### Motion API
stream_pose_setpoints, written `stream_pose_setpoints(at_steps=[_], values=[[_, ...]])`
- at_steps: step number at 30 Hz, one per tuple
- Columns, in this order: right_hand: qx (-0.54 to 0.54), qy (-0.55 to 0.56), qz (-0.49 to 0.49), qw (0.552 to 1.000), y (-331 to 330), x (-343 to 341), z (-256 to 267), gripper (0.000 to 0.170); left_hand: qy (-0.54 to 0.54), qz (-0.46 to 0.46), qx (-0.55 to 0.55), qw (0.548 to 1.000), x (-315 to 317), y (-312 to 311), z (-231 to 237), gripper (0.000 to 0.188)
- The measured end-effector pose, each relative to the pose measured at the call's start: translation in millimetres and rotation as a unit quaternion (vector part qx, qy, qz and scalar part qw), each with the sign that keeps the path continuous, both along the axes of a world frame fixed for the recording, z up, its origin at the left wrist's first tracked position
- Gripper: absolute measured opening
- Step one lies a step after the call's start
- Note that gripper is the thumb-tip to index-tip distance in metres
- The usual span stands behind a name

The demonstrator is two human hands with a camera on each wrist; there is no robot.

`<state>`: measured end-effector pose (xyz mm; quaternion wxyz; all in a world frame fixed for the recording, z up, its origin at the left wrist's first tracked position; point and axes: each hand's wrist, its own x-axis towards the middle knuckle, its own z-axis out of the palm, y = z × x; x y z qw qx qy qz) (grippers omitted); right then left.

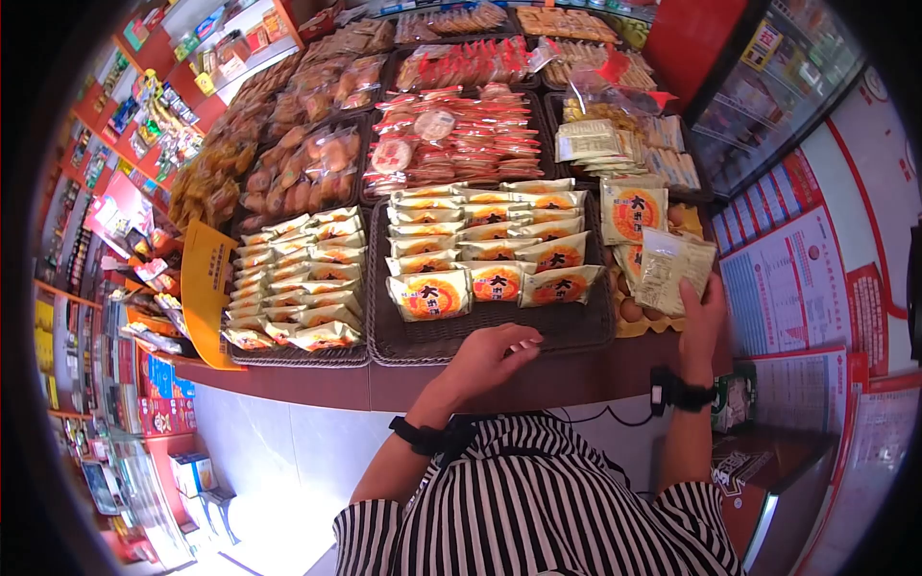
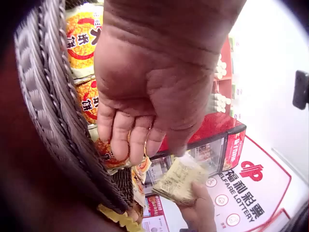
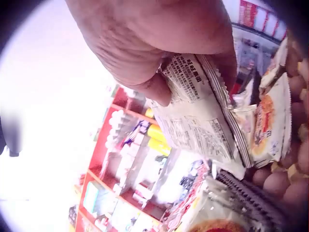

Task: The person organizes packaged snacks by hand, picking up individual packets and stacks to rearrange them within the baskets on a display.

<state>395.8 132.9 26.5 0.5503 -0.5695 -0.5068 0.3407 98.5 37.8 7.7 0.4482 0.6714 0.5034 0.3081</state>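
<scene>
In the head view my right hand (image 1: 703,317) pinches a pale rice cracker packet (image 1: 672,271) between thumb and fingers, its printed back turned up. The right wrist view shows the dense small print on this packet (image 3: 198,116) and its crimped seam. More rice cracker packets (image 1: 634,213) lie just beyond it, on top of eggs (image 1: 631,310). My left hand (image 1: 495,360) hovers at the front rim of the middle wicker basket (image 1: 586,331), fingers relaxed, holding nothing. Upright packets (image 1: 429,296) with orange fronts stand in rows in that basket.
A left basket (image 1: 298,357) holds more packets beside a yellow card (image 1: 206,288). Behind are trays of red-wrapped snacks (image 1: 461,134) and bagged pastries (image 1: 307,168). A glass-door fridge (image 1: 768,86) stands at the right, shelves (image 1: 96,163) at the left.
</scene>
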Motion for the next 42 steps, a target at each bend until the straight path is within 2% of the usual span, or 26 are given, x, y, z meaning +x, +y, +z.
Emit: stream_pose_setpoints(at_steps=[1,2,3,4,6,7,9,10,11,12,13,14,16,18,19,21,22,23,26,27,29,31,33,35,37,42], values=[[0.047,-0.039,-0.017,0.998,-11.7,-7.6,9.6,0.029,0.000,0.004,-0.001,1.000,-1.9,-2.0,2.5,0.022],[0.046,-0.040,-0.014,0.998,-26.0,-18.6,19.3,0.029,-0.094,-0.020,-0.060,0.994,-2.9,-4.1,5.1,0.033],[0.103,-0.128,0.043,0.986,-41.6,-33.5,27.8,0.029,-0.186,-0.047,-0.119,0.974,-3.7,-6.2,7.1,0.046],[0.158,-0.213,0.098,0.959,-51.7,-48.7,31.9,0.031,-0.186,-0.047,-0.120,0.974,-5.5,-8.8,8.4,0.046],[0.325,-0.285,0.202,0.879,-57.4,-77.5,27.2,0.032,-0.402,-0.073,-0.149,0.901,-9.6,-15.1,10.2,0.063],[0.337,-0.332,0.226,0.852,-65.0,-92.6,30.0,0.028,-0.403,-0.075,-0.150,0.900,-9.5,-18.5,12.2,0.063],[0.347,-0.342,0.249,0.837,-73.6,-113.1,21.6,0.025,-0.493,0.001,-0.133,0.860,-11.0,-25.5,15.5,0.074],[0.352,-0.350,0.262,0.827,-76.6,-121.8,21.8,0.025,-0.518,0.022,-0.148,0.842,-18.4,-27.7,10.3,0.062],[0.357,-0.357,0.277,0.817,-78.6,-127.5,21.3,0.025,-0.520,0.027,-0.146,0.841,-23.1,-29.9,10.3,0.062],[0.358,-0.374,0.291,0.805,-77.8,-131.1,20.3,0.033,-0.480,0.073,-0.169,0.858,-27.8,-30.9,10.9,0.054],[0.360,-0.373,0.297,0.802,-78.4,-133.4,23.9,0.033,-0.438,0.118,-0.190,0.871,-32.6,-32.0,11.7,0.046],[0.322,-0.362,0.329,0.811,-79.2,-135.8,31.6,0.039,-0.484,0.138,-0.200,0.841,-37.6,-34.0,13.3,0.035],[0.284,-0.350,0.367,0.814,-79.8,-139.0,34.6,0.045,-0.496,0.149,-0.176,0.837,-48.1,-37.6,7.1,0.034],[0.213,-0.252,0.283,0.900,-77.1,-135.9,27.6,0.054,-0.508,0.175,-0.150,0.830,-54.5,-43.6,9.5,0.031],[0.213,-0.253,0.286,0.899,-75.4,-134.3,25.3,0.054,-0.510,0.177,-0.149,0.829,-58.4,-46.6,7.1,0.031],[-0.041,-0.098,0.293,0.950,-71.6,-130.4,18.3,0.052,-0.460,0.180,-0.133,0.859,-66.1,-52.8,-0.5,0.029],[-0.091,0.046,0.336,0.936,-70.6,-132.3,5.6,0.038,-0.461,0.178,-0.133,0.859,-67.1,-55.2,-2.0,0.029],[-0.091,0.045,0.334,0.937,-73.4,-130.8,2.2,0.038,-0.422,0.184,-0.124,0.879,-67.7,-58.6,-3.4,0.027],[-0.143,-0.043,0.442,0.884,-84.3,-137.0,27.8,0.012,-0.318,0.195,-0.127,0.919,-73.5,-71.7,-0.8,0.025],[-0.144,-0.043,0.439,0.886,-85.5,-133.7,21.7,0.012,-0.253,0.203,-0.134,0.936,-76.0,-75.6,2.1,0.024],[-0.157,-0.135,0.451,0.868,-89.5,-122.7,3.2,0.011,-0.225,0.200,-0.118,0.946,-74.7,-82.3,2.5,0.020],[-0.132,-0.111,0.419,0.892,-90.5,-125.4,1.6,0.010,-0.164,0.206,-0.021,0.965,-69.4,-81.7,4.6,0.018],[-0.106,-0.088,0.386,0.912,-89.5,-128.0,2.5,0.010,-0.123,0.214,-0.012,0.969,-70.2,-73.2,7.7,0.009],[-0.104,-0.046,0.325,0.939,-76.6,-133.4,12.2,0.008,0.066,0.194,0.166,0.965,-73.8,-53.4,11.7,0.004],[-0.111,-0.065,0.303,0.944,-62.1,-138.5,17.6,0.006,0.119,0.206,0.196,0.951,-73.9,-30.5,14.5,0.014],[-0.099,-0.041,0.259,0.960,-33.1,-140.9,-36.4,0.005,0.074,0.223,0.165,0.958,-68.0,9.2,-22.5,0.013]])
